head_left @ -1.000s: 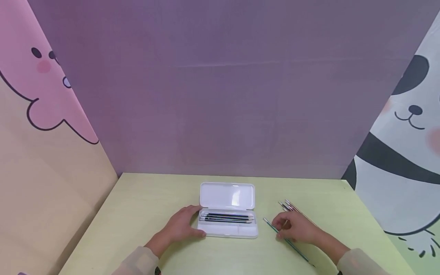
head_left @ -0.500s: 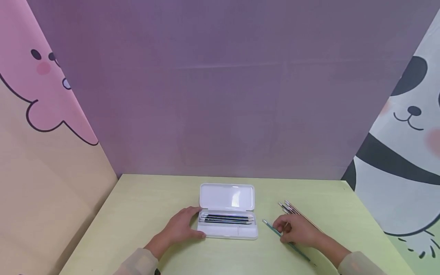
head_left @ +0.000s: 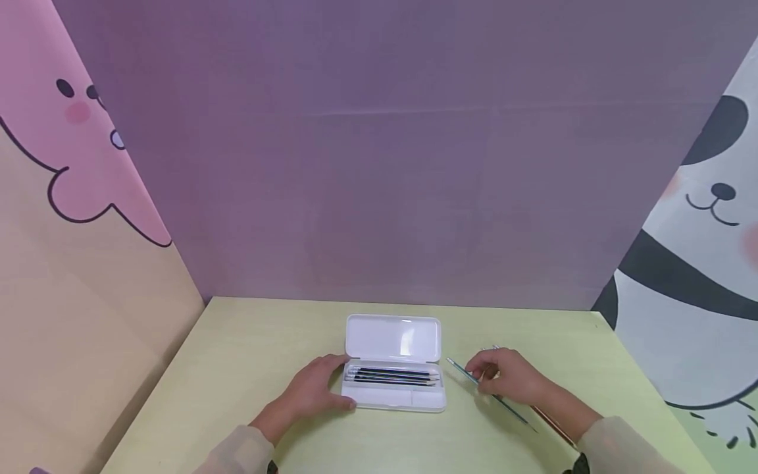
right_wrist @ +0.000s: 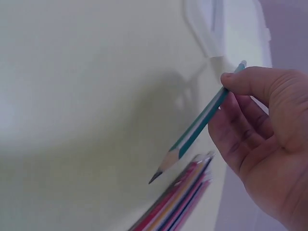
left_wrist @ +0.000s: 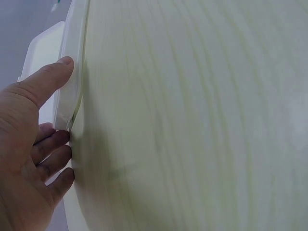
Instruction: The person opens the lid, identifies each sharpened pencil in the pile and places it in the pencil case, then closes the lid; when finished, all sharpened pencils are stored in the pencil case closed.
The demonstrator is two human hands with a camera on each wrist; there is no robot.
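A white plastic pencil case (head_left: 379, 398) lies with its lid (head_left: 379, 337) raised, and several dark-striped pencils (head_left: 392, 380) lie side by side in its back compartment. My left hand (head_left: 314, 388) holds the case's left end, thumb at the front corner and fingers at the back. In the left wrist view the thumb (left_wrist: 55, 77) rests over the case wall. To the right of the case, my right hand (head_left: 509, 376) pinches a green pencil (right_wrist: 199, 122) above the table, eraser end toward the case and sharpened tip pointing down toward the body.
Several more pencils (right_wrist: 178, 197) lie bunched on the table under the right hand and forearm, partly hidden in the head view. A pale wood-look table (head_left: 266, 329) carries everything. Behind it stands a purple backdrop (head_left: 391, 197), with cartoon-printed panels at both sides.
My right hand has raised the green pencil off the table and moved slightly up and toward the case. My left hand and the case stay where they were.
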